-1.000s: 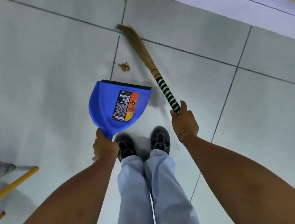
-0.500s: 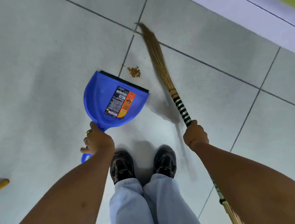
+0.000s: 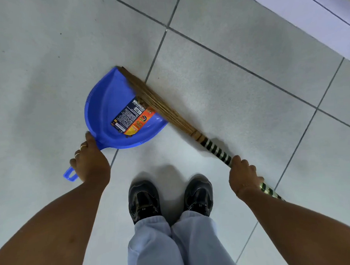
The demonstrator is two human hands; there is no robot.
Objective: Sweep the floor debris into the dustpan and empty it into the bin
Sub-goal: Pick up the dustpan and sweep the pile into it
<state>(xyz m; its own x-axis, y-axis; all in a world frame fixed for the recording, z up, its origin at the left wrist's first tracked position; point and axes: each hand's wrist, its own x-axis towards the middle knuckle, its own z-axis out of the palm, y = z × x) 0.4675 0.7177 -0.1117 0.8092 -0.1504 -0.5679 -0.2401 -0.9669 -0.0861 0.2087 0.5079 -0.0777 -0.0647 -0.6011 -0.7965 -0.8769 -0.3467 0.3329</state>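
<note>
A blue dustpan [image 3: 107,107] with a printed label lies flat on the grey tiled floor, its mouth facing up and right. My left hand [image 3: 89,158] grips its handle. My right hand [image 3: 242,175] holds the green-and-white striped handle of a straw broom [image 3: 159,105]. The broom's bristles lie across the pan's mouth. A few brown crumbs of debris [image 3: 128,136] rest inside the pan near its back wall, and more show at the bristles on the label.
My two black shoes [image 3: 143,200] stand just below the dustpan and broom. A pale raised ledge or wall base [image 3: 305,12] runs along the top right. Grey tiles with dark grout lines stretch all around. No bin is in view.
The broom swept down and left, from beyond the small debris pile onto the dustpan's mouth. The pile on the tile is gone; crumbs now lie in the pan.
</note>
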